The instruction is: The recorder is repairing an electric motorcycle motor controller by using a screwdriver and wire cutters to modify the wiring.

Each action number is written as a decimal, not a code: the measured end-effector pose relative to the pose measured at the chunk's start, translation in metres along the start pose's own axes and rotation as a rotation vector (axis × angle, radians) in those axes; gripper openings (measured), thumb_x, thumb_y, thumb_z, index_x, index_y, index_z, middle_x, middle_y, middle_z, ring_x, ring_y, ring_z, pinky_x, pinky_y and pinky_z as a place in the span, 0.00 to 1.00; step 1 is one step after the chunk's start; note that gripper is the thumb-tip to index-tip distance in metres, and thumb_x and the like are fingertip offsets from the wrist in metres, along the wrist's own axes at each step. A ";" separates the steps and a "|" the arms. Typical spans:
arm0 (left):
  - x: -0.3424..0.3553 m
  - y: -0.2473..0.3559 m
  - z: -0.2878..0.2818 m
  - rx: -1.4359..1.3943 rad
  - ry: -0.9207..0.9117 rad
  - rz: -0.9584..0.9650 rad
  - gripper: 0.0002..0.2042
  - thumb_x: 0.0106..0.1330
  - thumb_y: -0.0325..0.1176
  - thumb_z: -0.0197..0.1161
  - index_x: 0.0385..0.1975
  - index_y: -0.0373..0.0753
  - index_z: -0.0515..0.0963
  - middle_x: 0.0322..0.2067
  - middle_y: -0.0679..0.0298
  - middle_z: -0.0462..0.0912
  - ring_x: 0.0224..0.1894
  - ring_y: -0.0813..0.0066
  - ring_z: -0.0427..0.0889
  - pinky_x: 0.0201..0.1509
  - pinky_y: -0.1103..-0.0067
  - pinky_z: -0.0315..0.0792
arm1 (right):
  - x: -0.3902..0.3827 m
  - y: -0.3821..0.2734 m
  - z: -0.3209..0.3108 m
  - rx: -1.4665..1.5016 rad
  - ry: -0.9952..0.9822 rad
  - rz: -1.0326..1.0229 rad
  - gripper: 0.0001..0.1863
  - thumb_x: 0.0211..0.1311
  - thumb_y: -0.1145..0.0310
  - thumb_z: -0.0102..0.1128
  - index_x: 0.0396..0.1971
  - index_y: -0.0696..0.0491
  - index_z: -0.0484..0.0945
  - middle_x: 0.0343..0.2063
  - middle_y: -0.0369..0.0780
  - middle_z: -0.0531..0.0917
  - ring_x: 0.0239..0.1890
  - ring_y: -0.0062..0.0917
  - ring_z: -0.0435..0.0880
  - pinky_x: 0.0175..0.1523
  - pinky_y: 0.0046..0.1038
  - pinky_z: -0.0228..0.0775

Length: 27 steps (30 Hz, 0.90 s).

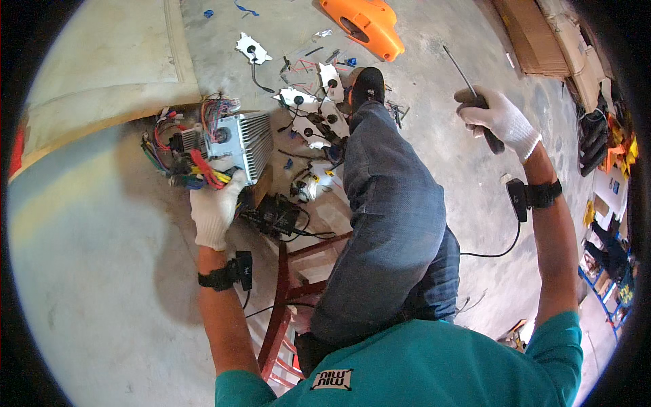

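My left hand, in a white knit glove, is closed on the lower edge of a silver finned motor controller. Bundles of coloured wires, thick red and yellow leads among them, spread from the controller's left side and partly cover its near face. Off to the right, well apart from the controller, my gloved right hand grips a screwdriver. Its thin metal shaft points up and to the left, and its dark handle runs through my fist.
White spiky-edged pieces with black round centres lie among wire scraps on the concrete floor. An orange plastic shell rests beyond my shoe. A dark red stool frame and black cabled parts are near my left arm. Cardboard stands far right.
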State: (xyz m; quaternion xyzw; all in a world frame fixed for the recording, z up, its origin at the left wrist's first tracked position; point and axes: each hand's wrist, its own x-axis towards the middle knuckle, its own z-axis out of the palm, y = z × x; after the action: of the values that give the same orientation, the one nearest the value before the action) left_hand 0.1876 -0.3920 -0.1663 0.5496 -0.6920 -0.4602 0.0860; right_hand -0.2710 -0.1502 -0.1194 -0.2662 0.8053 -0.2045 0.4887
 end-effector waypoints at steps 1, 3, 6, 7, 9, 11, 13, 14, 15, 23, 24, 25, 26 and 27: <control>-0.001 0.002 0.000 0.037 -0.010 0.019 0.15 0.61 0.28 0.72 0.48 0.33 0.83 0.43 0.63 0.87 0.45 0.73 0.84 0.56 0.74 0.75 | -0.001 -0.003 0.001 -0.004 -0.005 0.008 0.23 0.61 0.67 0.64 0.53 0.65 0.77 0.27 0.36 0.81 0.26 0.18 0.80 0.33 0.23 0.76; -0.002 0.005 -0.004 -0.010 0.006 0.000 0.15 0.61 0.28 0.72 0.48 0.32 0.83 0.46 0.60 0.87 0.47 0.72 0.84 0.57 0.74 0.75 | 0.000 -0.004 0.002 -0.009 -0.013 0.020 0.23 0.61 0.67 0.64 0.53 0.65 0.77 0.28 0.36 0.82 0.26 0.18 0.80 0.33 0.23 0.76; 0.004 0.003 -0.010 -0.085 0.070 -0.100 0.16 0.60 0.28 0.73 0.48 0.32 0.82 0.46 0.62 0.86 0.48 0.73 0.83 0.58 0.74 0.74 | 0.003 -0.002 0.002 0.068 -0.024 -0.003 0.24 0.61 0.67 0.65 0.54 0.66 0.77 0.28 0.36 0.82 0.27 0.18 0.81 0.34 0.23 0.77; 0.006 -0.002 -0.016 -0.087 0.072 -0.098 0.16 0.60 0.28 0.73 0.48 0.32 0.82 0.46 0.62 0.86 0.48 0.73 0.83 0.58 0.74 0.74 | 0.003 -0.004 0.004 0.057 -0.019 0.004 0.24 0.61 0.67 0.65 0.54 0.66 0.77 0.29 0.37 0.82 0.28 0.18 0.81 0.34 0.23 0.77; 0.005 -0.011 -0.024 -0.121 0.025 -0.067 0.17 0.60 0.28 0.73 0.48 0.33 0.82 0.45 0.64 0.86 0.48 0.73 0.83 0.58 0.75 0.74 | 0.003 -0.008 0.006 0.045 -0.016 0.011 0.25 0.61 0.67 0.65 0.55 0.66 0.77 0.29 0.37 0.82 0.28 0.18 0.81 0.34 0.23 0.78; 0.001 -0.008 -0.027 -0.083 0.014 -0.120 0.17 0.59 0.28 0.74 0.48 0.33 0.82 0.45 0.64 0.86 0.47 0.73 0.83 0.57 0.74 0.75 | 0.003 -0.011 0.008 0.009 -0.016 0.020 0.24 0.61 0.67 0.65 0.54 0.66 0.77 0.29 0.37 0.82 0.28 0.19 0.81 0.35 0.23 0.78; 0.002 -0.010 -0.027 -0.062 -0.043 -0.030 0.18 0.59 0.29 0.74 0.48 0.34 0.81 0.45 0.64 0.86 0.47 0.73 0.83 0.56 0.74 0.75 | 0.003 -0.008 0.007 0.019 -0.015 0.014 0.24 0.61 0.67 0.65 0.54 0.66 0.77 0.29 0.37 0.82 0.28 0.19 0.81 0.35 0.23 0.78; 0.002 -0.010 -0.024 -0.065 -0.041 -0.029 0.18 0.59 0.29 0.74 0.48 0.34 0.81 0.45 0.64 0.86 0.47 0.73 0.83 0.56 0.74 0.75 | 0.003 -0.006 0.006 0.032 -0.013 0.008 0.24 0.61 0.67 0.65 0.54 0.66 0.77 0.29 0.37 0.82 0.28 0.19 0.81 0.35 0.24 0.78; 0.000 -0.008 -0.021 -0.021 -0.035 -0.003 0.18 0.59 0.29 0.75 0.48 0.34 0.81 0.45 0.64 0.85 0.47 0.73 0.83 0.56 0.74 0.75 | 0.004 -0.004 0.008 0.033 -0.016 0.005 0.24 0.61 0.67 0.65 0.54 0.66 0.77 0.29 0.37 0.82 0.28 0.19 0.81 0.35 0.24 0.78; -0.010 -0.001 0.010 -0.088 0.013 -0.053 0.16 0.61 0.30 0.74 0.47 0.33 0.81 0.45 0.64 0.83 0.46 0.77 0.81 0.55 0.76 0.74 | 0.004 -0.007 0.014 0.005 -0.028 0.017 0.24 0.60 0.66 0.64 0.53 0.65 0.77 0.27 0.36 0.82 0.26 0.18 0.81 0.33 0.23 0.77; -0.008 -0.005 0.011 -0.064 0.017 -0.015 0.16 0.62 0.30 0.73 0.48 0.33 0.81 0.45 0.64 0.83 0.46 0.77 0.80 0.55 0.77 0.75 | 0.004 -0.007 0.013 0.006 -0.029 0.017 0.24 0.60 0.66 0.64 0.53 0.65 0.77 0.27 0.36 0.82 0.26 0.18 0.81 0.33 0.23 0.77; -0.009 -0.007 0.014 -0.062 0.018 -0.015 0.16 0.62 0.30 0.73 0.48 0.33 0.81 0.45 0.64 0.83 0.46 0.77 0.80 0.55 0.77 0.75 | 0.004 -0.007 0.013 0.010 -0.032 0.016 0.24 0.60 0.66 0.64 0.53 0.65 0.78 0.27 0.36 0.82 0.26 0.18 0.81 0.33 0.23 0.77; -0.010 -0.010 0.018 -0.060 0.083 -0.001 0.15 0.62 0.30 0.72 0.48 0.33 0.81 0.45 0.64 0.84 0.45 0.77 0.80 0.55 0.77 0.75 | 0.005 -0.007 0.013 0.014 -0.036 0.016 0.24 0.60 0.66 0.64 0.53 0.65 0.78 0.26 0.36 0.82 0.26 0.18 0.81 0.33 0.23 0.77; -0.010 -0.008 0.023 -0.062 0.145 0.014 0.15 0.63 0.29 0.72 0.48 0.32 0.82 0.45 0.64 0.84 0.45 0.77 0.80 0.54 0.77 0.75 | 0.005 -0.005 0.013 0.014 -0.035 0.017 0.24 0.60 0.66 0.64 0.53 0.65 0.78 0.26 0.36 0.82 0.26 0.18 0.81 0.33 0.23 0.77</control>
State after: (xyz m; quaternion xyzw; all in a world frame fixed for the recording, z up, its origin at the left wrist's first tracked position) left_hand 0.1826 -0.3707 -0.1809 0.5736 -0.6732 -0.4397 0.1559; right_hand -0.2599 -0.1583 -0.1253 -0.2593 0.7975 -0.2012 0.5062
